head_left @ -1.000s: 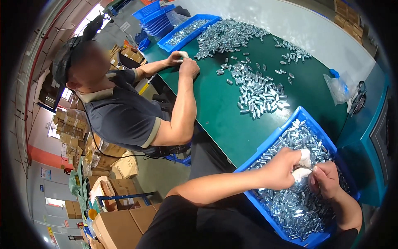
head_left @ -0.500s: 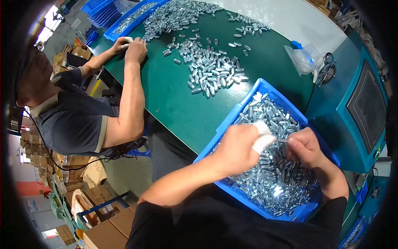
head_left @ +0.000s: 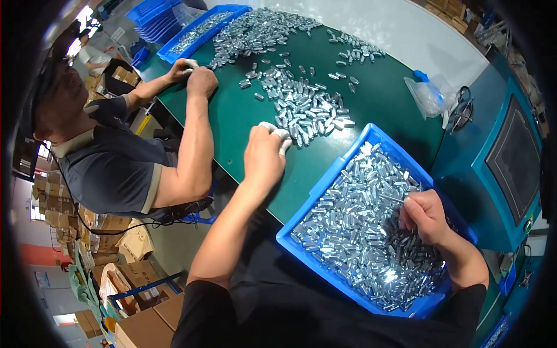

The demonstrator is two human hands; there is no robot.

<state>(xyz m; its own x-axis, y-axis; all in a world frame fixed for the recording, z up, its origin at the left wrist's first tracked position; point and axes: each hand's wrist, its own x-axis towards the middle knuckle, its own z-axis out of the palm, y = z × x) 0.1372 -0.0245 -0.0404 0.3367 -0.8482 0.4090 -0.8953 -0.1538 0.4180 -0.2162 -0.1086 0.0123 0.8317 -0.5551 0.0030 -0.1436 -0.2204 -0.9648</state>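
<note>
Our left hand (head_left: 264, 155) reaches toward the frame's centre, fingers curled with white-covered tips; our right hand (head_left: 425, 216) sits loosely fisted at right.

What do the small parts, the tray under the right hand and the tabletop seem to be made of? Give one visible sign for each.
Small parts: probably plated metal, bright silvery glints.
Tray: likely moulded plastic, uniform blue, rounded rim.
Tabletop: dark green matte mat, possibly rubber; no glare.

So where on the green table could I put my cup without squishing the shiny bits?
Bare green table lies between the co-worker's forearm and the middle pile of metal parts. Another bare strip lies between that pile and the plastic bag. The blue bin and the table's far end are crowded.
</note>
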